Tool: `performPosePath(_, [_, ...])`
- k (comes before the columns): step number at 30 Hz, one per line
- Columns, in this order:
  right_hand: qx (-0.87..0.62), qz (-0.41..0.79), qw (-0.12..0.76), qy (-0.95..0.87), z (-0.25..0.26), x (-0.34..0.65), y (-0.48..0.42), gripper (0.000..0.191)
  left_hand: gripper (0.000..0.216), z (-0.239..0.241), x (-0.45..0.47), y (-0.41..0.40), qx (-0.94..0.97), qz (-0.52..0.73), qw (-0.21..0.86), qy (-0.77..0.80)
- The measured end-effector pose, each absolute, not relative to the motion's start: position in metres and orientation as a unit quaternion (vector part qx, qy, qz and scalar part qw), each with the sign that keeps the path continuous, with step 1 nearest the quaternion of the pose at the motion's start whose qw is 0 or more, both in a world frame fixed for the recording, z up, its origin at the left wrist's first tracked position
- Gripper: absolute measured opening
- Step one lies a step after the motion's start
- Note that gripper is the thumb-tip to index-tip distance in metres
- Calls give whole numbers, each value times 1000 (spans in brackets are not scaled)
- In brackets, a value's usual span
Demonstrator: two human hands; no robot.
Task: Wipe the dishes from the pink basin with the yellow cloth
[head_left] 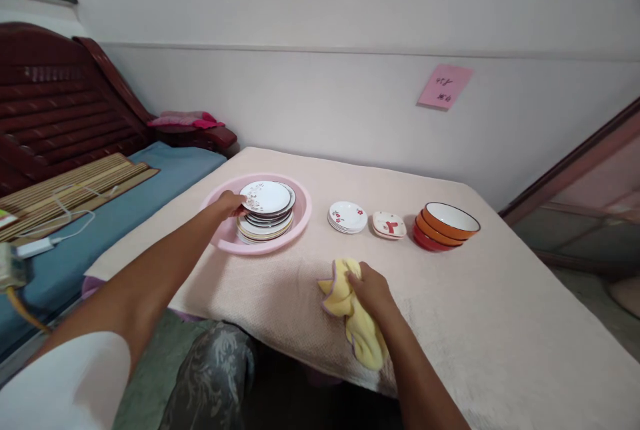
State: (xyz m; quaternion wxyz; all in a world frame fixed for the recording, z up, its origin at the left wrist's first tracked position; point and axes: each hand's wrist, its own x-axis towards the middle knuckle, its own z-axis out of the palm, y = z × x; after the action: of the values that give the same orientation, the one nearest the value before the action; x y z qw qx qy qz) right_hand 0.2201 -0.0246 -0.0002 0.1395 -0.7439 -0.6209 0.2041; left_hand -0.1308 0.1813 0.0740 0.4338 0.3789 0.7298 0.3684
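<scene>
My left hand (230,204) reaches into a pink basin (303,212) and pinches the left rim of the top plate (265,196), white with a floral print, on a stack of plates (265,224). My right hand (369,288) rests near the table's front edge, closed on a yellow cloth (356,319) that lies partly under my wrist.
Right of the basin stand a small stack of white saucers (347,216), a square dish with a red print (389,225) and stacked orange bowls (446,225). The cream tablecloth (500,323) covers the table. A blue-covered bed (100,217) lies to the left.
</scene>
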Motion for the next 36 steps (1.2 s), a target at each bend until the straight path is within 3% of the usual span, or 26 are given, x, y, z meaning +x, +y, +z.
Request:
performPosePath(7, [-744,201,151,-619,4,218,-29,23,16,83,-133,172,329,471,502,646])
performPosePath(13, [-749,205,156,-610,8,216,-31,23,11,91,-116,154,317,562,468,604])
performPosePath(19, [-724,234,180,-623,19,221,-38,28,16,104,-75,110,303,695,481,440])
performPosePath(26, [-695,264,163,-648,22,224,-58,46,30,74,17,28,252,665,621,329])
performPosePath(31, [-715,295,173,-610,8,245,-70,30,33,32,59,-5,268,592,684,331])
performPosePath(36, [-733,372,279,-496,-6,277,-74,30,38,12,67,-8,299,544,704,344])
